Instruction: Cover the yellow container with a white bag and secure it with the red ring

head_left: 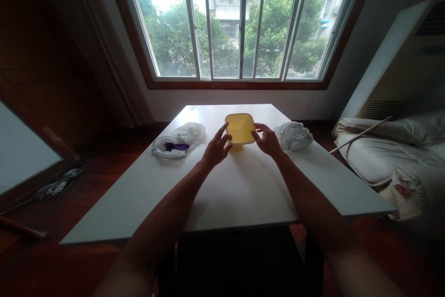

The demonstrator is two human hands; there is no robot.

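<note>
A yellow square container with rounded corners and a pale rim (240,129) is held between my two hands, its opening tilted toward me. My left hand (216,146) grips its left side, thumb and fingers at the rim. On the opposite side, my right hand (267,139) has its thumb near the front corner and its fingers along the edge. Below the container a yellow reflection shows on the white table (243,190). I see nothing inside it. Whether its base touches the tabletop, I cannot tell.
Left on the table lies a translucent plastic bag (193,132) with purple cloth (176,146) at its mouth. A crumpled whitish bag (295,136) sits at the right. Beyond the right edge are a pale padded seat (368,153) and a thin stick (361,135). A window faces me.
</note>
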